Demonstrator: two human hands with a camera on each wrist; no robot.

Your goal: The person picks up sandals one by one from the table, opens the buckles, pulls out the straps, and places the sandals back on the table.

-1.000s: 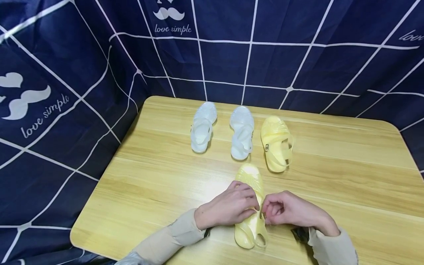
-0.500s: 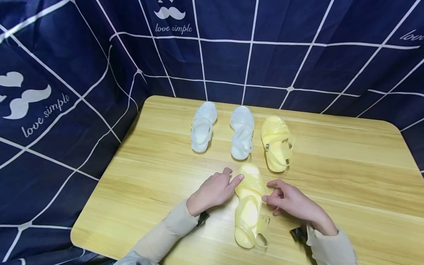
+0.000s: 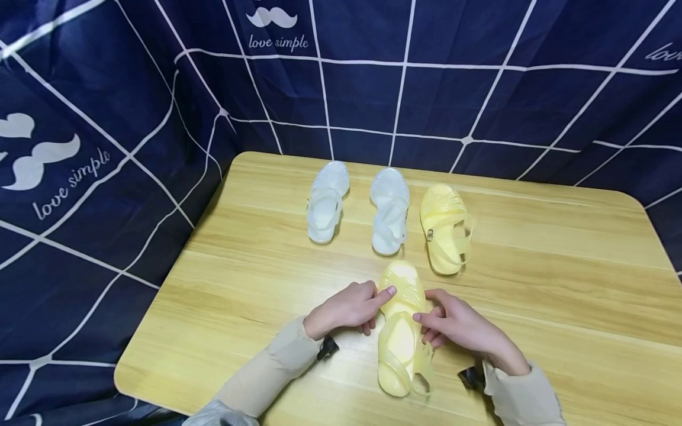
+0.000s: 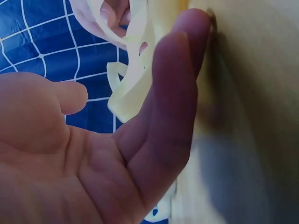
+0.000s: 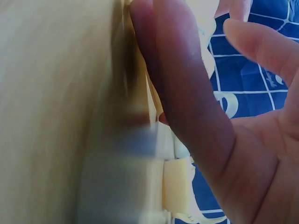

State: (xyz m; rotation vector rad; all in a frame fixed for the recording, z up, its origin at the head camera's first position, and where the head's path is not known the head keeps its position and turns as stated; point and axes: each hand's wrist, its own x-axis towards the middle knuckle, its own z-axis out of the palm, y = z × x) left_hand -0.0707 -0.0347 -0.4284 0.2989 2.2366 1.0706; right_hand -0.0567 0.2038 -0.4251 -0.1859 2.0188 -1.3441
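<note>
A yellow jelly sandal [image 3: 401,343] lies on the table near its front edge, toe pointing away from me, its strap loose at the right of the heel. My left hand [image 3: 348,306] is at the sandal's left side, thumb over the toe part and the other fingers lower beside it. On the right side, my right hand [image 3: 462,325] has its thumb over the middle straps and its fingers along the edge. Both wrist views show fairly straight fingers close to the tabletop, with the thumbs held apart from them. Contact between the fingertips and the sandal is partly hidden.
Further back stand a white sandal [image 3: 325,204], another white sandal [image 3: 389,210] and a second yellow sandal [image 3: 445,228] with a metal buckle, in a row. The wooden table [image 3: 559,260] has rounded corners. Dark blue cloth [image 3: 362,94] with white lines hangs behind and at the left.
My left hand has left the sandal's middle straps for the left side of its toe part. My right fingers have uncurled from the buckle area and moved in against the right side.
</note>
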